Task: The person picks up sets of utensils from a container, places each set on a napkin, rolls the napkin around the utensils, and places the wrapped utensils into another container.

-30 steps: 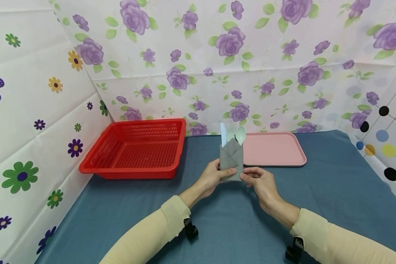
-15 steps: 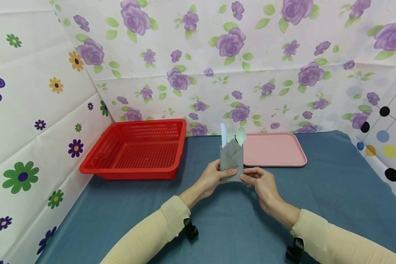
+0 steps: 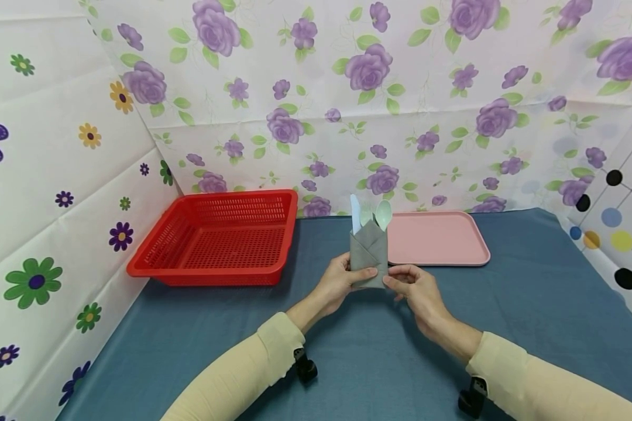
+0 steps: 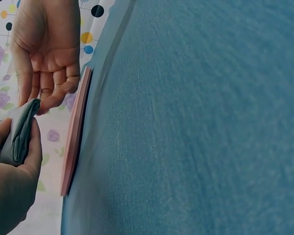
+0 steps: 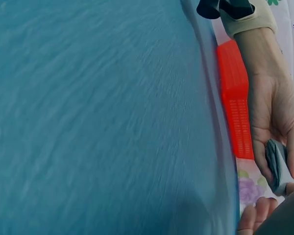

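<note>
Held upright above the table is a grey folded napkin (image 3: 368, 251), its front layers crossing diagonally. A pale blue knife (image 3: 355, 214), a pale green fork (image 3: 366, 214) and a pale green spoon (image 3: 383, 214) stick out of its top. My left hand (image 3: 339, 279) grips the lower left side, thumb across the front and fingers behind. At the lower right corner my right hand (image 3: 418, 295) pinches the napkin's edge between thumb and forefinger. The left wrist view shows the folded layers of the napkin (image 4: 22, 132) from its bottom end.
A red plastic basket (image 3: 205, 273) stands at the back left of the blue-covered table (image 3: 358, 362). Behind the napkin, to the right, lies a pink tray (image 3: 437, 240). Flower-printed cloth (image 3: 337, 158) hangs along the back, with more printed cloth on both sides.
Both hands keep their hold on the napkin, which has shifted only very slightly up and left. The cutlery moves with it.
</note>
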Action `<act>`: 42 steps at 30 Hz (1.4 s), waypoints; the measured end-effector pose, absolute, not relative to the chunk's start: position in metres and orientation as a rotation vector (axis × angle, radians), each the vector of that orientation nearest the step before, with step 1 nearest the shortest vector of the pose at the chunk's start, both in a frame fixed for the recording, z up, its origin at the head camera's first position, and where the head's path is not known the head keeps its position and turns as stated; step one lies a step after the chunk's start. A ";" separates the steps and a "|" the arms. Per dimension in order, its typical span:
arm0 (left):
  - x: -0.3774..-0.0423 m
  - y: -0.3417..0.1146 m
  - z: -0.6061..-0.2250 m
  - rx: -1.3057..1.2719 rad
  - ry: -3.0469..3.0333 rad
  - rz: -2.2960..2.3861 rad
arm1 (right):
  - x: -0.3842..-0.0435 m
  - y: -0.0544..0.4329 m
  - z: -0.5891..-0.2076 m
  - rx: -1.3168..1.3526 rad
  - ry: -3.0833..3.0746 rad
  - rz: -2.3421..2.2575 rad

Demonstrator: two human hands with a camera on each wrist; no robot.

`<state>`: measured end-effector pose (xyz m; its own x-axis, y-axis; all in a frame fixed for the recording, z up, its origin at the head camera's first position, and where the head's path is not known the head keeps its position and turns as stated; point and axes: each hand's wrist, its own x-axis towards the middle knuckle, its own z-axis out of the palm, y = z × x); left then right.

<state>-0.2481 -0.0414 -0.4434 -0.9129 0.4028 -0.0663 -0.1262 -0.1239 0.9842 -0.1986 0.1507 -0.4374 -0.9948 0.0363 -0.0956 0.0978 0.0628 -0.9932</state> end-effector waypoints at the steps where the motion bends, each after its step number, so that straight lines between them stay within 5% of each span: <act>1: -0.248 -0.041 -0.443 0.305 1.806 2.101 | -0.198 0.152 -0.437 0.135 2.266 -2.102; 42: -0.250 -0.045 -0.439 0.310 1.780 2.081 | -0.199 0.151 -0.438 0.119 2.448 -2.004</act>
